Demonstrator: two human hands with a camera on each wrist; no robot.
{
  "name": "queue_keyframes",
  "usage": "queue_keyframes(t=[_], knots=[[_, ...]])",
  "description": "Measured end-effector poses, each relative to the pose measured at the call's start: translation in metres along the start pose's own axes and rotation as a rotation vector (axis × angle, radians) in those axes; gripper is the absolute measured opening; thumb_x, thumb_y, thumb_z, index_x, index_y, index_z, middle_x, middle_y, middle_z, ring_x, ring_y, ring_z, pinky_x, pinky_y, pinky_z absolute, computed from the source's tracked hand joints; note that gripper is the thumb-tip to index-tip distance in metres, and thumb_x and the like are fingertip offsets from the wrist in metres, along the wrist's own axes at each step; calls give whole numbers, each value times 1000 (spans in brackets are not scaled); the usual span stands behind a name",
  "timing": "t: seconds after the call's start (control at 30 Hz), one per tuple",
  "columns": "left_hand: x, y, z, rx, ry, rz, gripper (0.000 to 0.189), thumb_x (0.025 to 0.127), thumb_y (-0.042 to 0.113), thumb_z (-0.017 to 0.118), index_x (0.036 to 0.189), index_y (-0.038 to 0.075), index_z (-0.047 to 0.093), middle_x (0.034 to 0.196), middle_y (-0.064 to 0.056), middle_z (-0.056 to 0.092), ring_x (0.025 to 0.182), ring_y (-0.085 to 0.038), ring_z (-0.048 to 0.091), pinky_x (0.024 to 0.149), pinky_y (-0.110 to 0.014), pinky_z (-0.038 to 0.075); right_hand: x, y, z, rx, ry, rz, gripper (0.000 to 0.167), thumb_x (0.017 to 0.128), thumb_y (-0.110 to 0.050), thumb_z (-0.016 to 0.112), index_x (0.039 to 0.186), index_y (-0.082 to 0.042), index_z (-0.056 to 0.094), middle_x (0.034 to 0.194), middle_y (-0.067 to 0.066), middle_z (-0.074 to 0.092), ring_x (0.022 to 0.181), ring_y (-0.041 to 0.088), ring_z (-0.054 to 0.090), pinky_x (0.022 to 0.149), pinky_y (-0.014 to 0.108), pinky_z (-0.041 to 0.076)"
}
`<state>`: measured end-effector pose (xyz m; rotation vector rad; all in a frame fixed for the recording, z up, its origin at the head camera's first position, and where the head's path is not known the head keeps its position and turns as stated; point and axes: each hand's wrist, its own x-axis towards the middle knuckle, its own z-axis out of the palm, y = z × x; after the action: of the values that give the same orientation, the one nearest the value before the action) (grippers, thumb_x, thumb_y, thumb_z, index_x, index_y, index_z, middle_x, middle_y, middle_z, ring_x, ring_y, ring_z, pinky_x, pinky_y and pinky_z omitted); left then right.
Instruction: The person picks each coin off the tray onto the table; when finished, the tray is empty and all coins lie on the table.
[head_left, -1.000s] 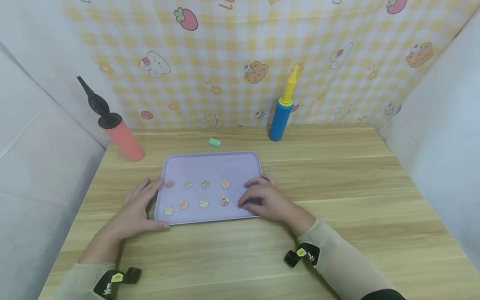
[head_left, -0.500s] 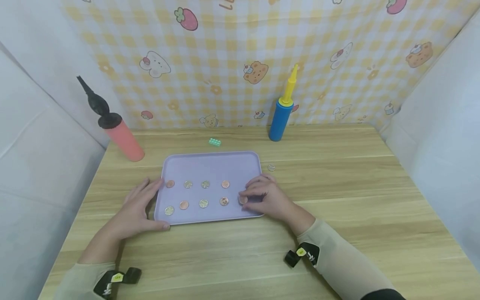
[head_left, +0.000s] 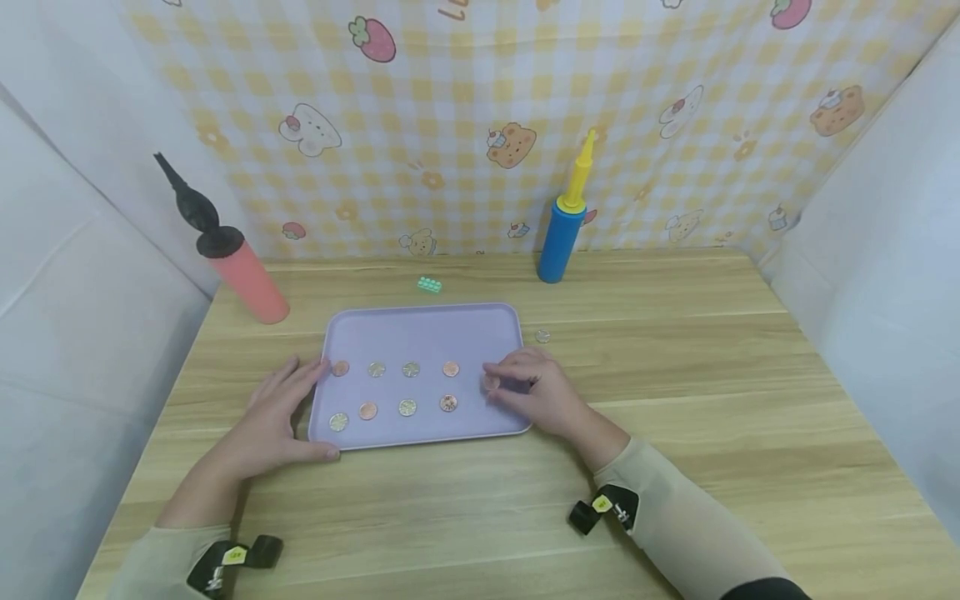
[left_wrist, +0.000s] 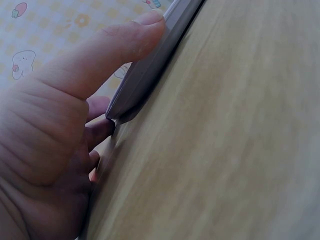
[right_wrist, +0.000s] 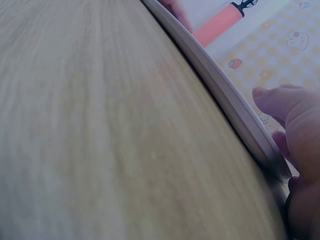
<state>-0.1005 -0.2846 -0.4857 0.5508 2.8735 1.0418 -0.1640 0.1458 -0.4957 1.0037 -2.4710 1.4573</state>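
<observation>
A lilac tray [head_left: 420, 333] lies on the wooden table, with several coins [head_left: 407, 407] in two rows, some copper and some pale. My left hand [head_left: 273, 425] holds the tray's near left corner, thumb along the front edge and fingers at the left side; the left wrist view has the thumb [left_wrist: 135, 40] against the rim. Over the tray's right part, my right hand [head_left: 536, 392] pinches a coin [head_left: 491, 382] between thumb and forefinger, partly hidden by them. The right wrist view shows that thumb [right_wrist: 275, 100] above the rim, the coin out of sight.
Just right of the tray lies another pale coin [head_left: 542, 336]. A small green toy brick [head_left: 430, 284] sits behind it. A pink and black hand pump [head_left: 251, 279] stands at back left, a blue and yellow pump [head_left: 562, 237] at back right, before a checked cloth [head_left: 450, 100].
The right hand's fingertips have moved slightly away from me, from beside the lower row toward the upper row, bringing the pinched coin along. The left hand and tray stay put.
</observation>
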Motion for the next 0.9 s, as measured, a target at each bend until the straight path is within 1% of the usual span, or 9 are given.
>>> queue_keyframes(t=[0.1, 0.2, 0.33, 0.43, 0.57, 0.7, 0.8, 0.9], knots=[[-1, 0, -1, -6, -5, -24, 133, 67, 51, 100, 169, 9, 26, 169, -27, 31, 156, -59, 10, 121, -76, -1, 0, -1, 2, 8, 15, 28, 35, 85, -5, 90, 119, -6, 81, 105, -5, 80, 106, 20, 66, 96, 39, 50], [-2, 0, -1, -9, -5, -42, 137, 66, 52, 100, 171, 11, 21, 170, -28, 30, 156, -59, 9, 121, -76, -2, 1, -3, 3, 4, 32, 33, 34, 85, -5, 91, 118, -6, 82, 106, -4, 80, 105, 20, 67, 95, 37, 51], [-1, -1, -1, 1, -3, -29, 136, 66, 52, 100, 170, 10, 24, 170, -26, 31, 156, -59, 10, 120, -77, -1, 1, -3, 1, -41, 52, 26, 34, 81, -8, 94, 113, -9, 83, 105, -4, 79, 102, 18, 67, 89, 35, 54], [1, -1, 0, 12, 0, -13, 134, 67, 54, 100, 169, 9, 27, 170, -25, 31, 156, -59, 11, 120, -78, 1, -1, -2, -2, -77, 67, 36, 33, 79, -10, 96, 110, -12, 84, 105, -6, 79, 102, 16, 66, 88, 35, 52], [3, -1, 1, 16, 4, -3, 133, 66, 54, 100, 169, 8, 28, 170, -25, 32, 156, -58, 13, 120, -77, 3, -8, 1, -9, -103, 92, 61, 33, 78, -10, 97, 108, -12, 83, 111, -5, 77, 107, 18, 64, 92, 36, 51], [3, 0, 0, 15, -1, -11, 133, 66, 54, 100, 169, 7, 28, 170, -26, 32, 156, -58, 13, 120, -77, 3, -16, 4, -18, -116, 116, 84, 34, 76, -7, 97, 107, -11, 83, 114, -1, 74, 112, 21, 64, 98, 36, 52], [2, 0, 0, 11, -4, -25, 134, 66, 54, 100, 169, 10, 27, 170, -27, 31, 156, -58, 12, 120, -77, 3, -22, 5, -23, -131, 133, 81, 34, 77, -5, 96, 107, -10, 82, 114, 1, 74, 113, 23, 65, 101, 36, 52], [2, -1, 0, 12, -7, -35, 135, 65, 55, 100, 170, 12, 25, 170, -27, 31, 156, -58, 12, 120, -78, 3, -26, 5, -28, -157, 160, 72, 34, 76, -5, 97, 107, -9, 82, 113, 3, 74, 113, 26, 65, 101, 38, 51]])
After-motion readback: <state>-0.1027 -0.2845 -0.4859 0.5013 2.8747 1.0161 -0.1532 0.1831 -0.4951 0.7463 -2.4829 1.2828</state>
